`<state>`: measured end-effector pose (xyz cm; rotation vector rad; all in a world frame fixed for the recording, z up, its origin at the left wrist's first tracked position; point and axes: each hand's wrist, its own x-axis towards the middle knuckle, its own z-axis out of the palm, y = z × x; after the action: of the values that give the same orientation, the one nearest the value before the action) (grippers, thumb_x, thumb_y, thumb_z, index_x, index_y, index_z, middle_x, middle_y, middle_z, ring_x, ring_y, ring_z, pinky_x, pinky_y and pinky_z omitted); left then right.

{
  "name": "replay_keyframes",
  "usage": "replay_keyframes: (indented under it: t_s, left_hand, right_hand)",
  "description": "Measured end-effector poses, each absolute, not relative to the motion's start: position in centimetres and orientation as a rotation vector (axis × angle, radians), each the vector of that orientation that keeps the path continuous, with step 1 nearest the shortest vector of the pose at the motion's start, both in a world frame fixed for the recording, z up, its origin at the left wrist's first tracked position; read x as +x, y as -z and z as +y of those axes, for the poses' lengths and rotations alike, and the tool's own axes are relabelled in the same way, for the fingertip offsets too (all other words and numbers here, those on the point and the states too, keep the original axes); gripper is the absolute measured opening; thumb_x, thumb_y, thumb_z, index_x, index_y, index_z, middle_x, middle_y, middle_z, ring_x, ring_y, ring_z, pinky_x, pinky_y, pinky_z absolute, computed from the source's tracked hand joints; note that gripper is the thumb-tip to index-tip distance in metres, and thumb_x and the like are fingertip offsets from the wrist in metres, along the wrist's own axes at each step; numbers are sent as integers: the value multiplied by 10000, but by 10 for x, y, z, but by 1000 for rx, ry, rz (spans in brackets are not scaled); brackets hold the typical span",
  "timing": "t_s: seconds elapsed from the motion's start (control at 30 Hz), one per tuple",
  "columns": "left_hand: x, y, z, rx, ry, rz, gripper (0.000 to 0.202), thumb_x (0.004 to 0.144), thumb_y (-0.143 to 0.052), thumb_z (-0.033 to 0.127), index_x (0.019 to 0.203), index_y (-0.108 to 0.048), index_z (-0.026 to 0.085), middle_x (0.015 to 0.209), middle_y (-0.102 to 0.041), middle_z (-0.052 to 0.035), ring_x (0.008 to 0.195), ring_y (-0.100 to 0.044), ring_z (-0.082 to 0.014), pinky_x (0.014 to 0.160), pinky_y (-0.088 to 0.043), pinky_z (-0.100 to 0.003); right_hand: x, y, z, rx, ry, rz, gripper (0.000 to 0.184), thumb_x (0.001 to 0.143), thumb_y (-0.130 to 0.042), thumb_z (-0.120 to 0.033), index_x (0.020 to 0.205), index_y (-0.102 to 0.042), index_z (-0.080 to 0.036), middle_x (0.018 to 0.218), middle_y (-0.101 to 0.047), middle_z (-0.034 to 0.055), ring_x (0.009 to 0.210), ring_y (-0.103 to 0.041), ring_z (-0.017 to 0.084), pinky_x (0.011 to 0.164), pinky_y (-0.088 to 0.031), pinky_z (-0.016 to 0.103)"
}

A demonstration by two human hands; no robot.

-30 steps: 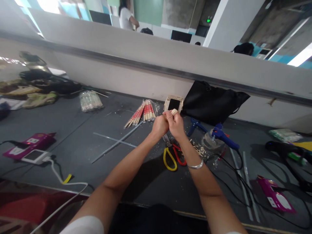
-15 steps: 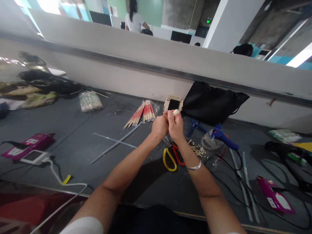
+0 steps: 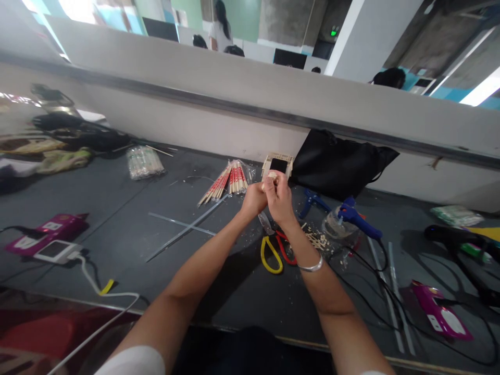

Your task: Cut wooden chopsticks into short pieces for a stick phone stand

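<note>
Both hands meet over the dark table, in front of a small wooden frame-like piece [image 3: 266, 165] with a black square [image 3: 278, 165] on it. My left hand [image 3: 253, 201] is closed on the lower side of a small bundle of pale wooden sticks [image 3: 272, 176]. Pressed against it, my right hand [image 3: 280, 203] has its fingers and thumb closed around the bundle's top end; most of the bundle is hidden. Below the hands lie scissors [image 3: 273, 271] with one yellow and one red handle. Cut wooden bits [image 3: 318, 240] are scattered beside my right wrist.
Red-wrapped chopsticks [image 3: 237, 179] lie left of the hands, near crossed clear glue sticks [image 3: 183, 230]. At right are a blue glue gun [image 3: 361, 223], its cable, a blue tool [image 3: 312, 200] and a black bag [image 3: 338, 166]. Magenta power strips [image 3: 441, 315] sit toward both sides.
My hands have shifted slightly left, and the bundle has turned, its end now showing between my fingers and thumb. A person in the background has moved a little right.
</note>
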<state>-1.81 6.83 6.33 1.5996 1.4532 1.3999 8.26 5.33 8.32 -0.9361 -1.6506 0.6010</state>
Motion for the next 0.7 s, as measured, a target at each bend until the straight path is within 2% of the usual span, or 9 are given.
replay_keyframes:
  t_s: [0.1, 0.23, 0.43, 0.57, 0.7]
  left_hand:
    - [-32, -50, 80, 1349, -1555, 1488, 272, 710, -614, 247, 493, -458, 194, 475, -409, 37, 514, -412, -106, 476, -310, -219]
    - [-47, -30, 90, 1099, -1693, 1446, 331, 708, -602, 248, 496, -350, 229, 456, -335, 62, 449, -322, -80, 428, -285, -215]
    - [-37, -14, 92, 1096, -1664, 1318, 356, 749, -602, 315, 547, -318, 241, 447, -307, 84, 413, -324, -70, 419, -303, -208]
    - [-30, -8, 91, 1102, -1519, 1366, 345, 727, -634, 278, 525, -357, 236, 421, -350, 77, 395, -342, -72, 406, -295, -213]
    - [-30, -7, 89, 1112, -1519, 1359, 348, 756, -601, 259, 501, -365, 230, 408, -366, 64, 393, -355, -76, 408, -299, -214]
  right_hand:
    - [84, -81, 57, -928, -601, -1576, 608, 937, -398, -716, 1291, -465, -227, 1053, -661, 98, 954, -648, 214, 831, -516, 348]
    - [87, -80, 63, -939, -649, -1505, 645, 935, -370, -744, 1325, -449, -236, 978, -655, 76, 863, -656, 201, 746, -525, 333]
    - [89, -82, 65, -944, -769, -1517, 648, 935, -378, -746, 1324, -470, -236, 970, -677, 77, 816, -658, 182, 672, -526, 298]
    - [86, -80, 64, -932, -819, -1500, 663, 902, -391, -795, 1255, -491, -243, 895, -688, 42, 753, -664, 160, 656, -531, 287]
    - [84, -79, 62, -923, -854, -1514, 698, 878, -380, -829, 1235, -503, -242, 876, -696, 31, 758, -683, 158, 642, -533, 280]
